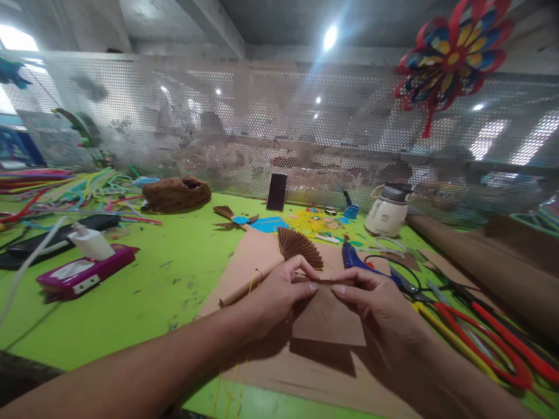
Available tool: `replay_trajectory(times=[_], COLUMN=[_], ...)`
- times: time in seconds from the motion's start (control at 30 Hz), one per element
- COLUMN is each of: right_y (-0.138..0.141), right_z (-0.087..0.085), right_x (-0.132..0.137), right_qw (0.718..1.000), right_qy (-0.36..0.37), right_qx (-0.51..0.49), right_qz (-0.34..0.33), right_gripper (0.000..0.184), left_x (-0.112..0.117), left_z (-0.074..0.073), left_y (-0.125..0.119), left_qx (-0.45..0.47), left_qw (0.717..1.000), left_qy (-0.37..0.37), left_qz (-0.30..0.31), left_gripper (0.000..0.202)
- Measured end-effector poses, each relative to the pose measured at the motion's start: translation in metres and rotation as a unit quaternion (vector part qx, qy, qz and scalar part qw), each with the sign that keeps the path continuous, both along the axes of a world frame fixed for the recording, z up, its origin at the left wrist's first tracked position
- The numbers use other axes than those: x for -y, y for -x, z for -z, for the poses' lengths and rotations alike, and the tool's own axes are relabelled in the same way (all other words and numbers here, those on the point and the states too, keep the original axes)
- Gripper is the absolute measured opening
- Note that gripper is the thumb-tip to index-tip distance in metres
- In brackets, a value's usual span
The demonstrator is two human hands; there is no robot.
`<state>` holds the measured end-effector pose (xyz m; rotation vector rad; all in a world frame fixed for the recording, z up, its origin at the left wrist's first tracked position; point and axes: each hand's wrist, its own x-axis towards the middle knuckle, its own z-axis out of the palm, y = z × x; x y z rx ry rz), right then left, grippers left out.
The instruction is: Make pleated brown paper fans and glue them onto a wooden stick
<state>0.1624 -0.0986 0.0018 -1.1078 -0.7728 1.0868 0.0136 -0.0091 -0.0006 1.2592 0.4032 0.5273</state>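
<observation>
Between both hands I hold a sheet of brown paper [327, 317] by its far edge, where a narrow strip looks folded. My left hand [290, 282] pinches that edge between thumb and fingers. A short way to the right, my right hand [371, 297] pinches the same edge. Beneath lies a larger light-brown sheet [271, 366]. Just beyond my left hand sits a pleated brown paper fan [299, 247]. A rolled paper tube [248, 283] with yellow string lies to the left of that hand.
Scissors with red handles [484, 343] and a blue glue gun [349, 256] lie on the right. A white jar [388, 212] and a propped phone [276, 192] stand at the back. On the left are a purple power strip [87, 273] and a brown pouch [174, 195].
</observation>
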Motion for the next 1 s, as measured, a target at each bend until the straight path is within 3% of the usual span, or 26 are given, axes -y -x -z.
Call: replay_trajectory(times=[0.4,0.5,0.6,0.73,0.83,1.0], right_y=[-0.0023,-0.002,-0.0012,-0.0008,-0.0021,-0.0031], right_z=[-0.0023,0.0001,0.0025,0.0042,0.0047,0.0003], right_x=[0.0007,0.0015,0.0027,0.0034,0.0031,0.0023], right_qw=[0.993,0.991,0.987,0.979,0.976,0.972], right_qy=[-0.009,-0.034,-0.059,-0.065,-0.066,-0.06], right_qx=[0.107,0.125,0.151,0.191,0.209,0.225], right_qz=[0.042,0.027,-0.002,-0.007,-0.011,-0.009], right_gripper=[0.012,0.007,0.004,0.001,0.004,0.003], left_x=[-0.0009,-0.0017,-0.0021,-0.0001,0.0006,-0.0005], left_z=[-0.0055,-0.0076,-0.0066,-0.0045,-0.0044,-0.0013], left_y=[0.0016,0.0028,0.0026,0.0043,0.0066,0.0061], left_qx=[-0.009,-0.002,0.0,-0.017,-0.018,-0.056], left_qw=[0.994,0.996,1.0,0.994,0.99,0.993], left_qy=[-0.102,-0.084,-0.018,0.045,0.032,0.002], left_qz=[-0.039,-0.022,0.0,0.094,0.133,0.103], left_gripper=[0.017,0.015,0.025,0.029,0.029,0.027])
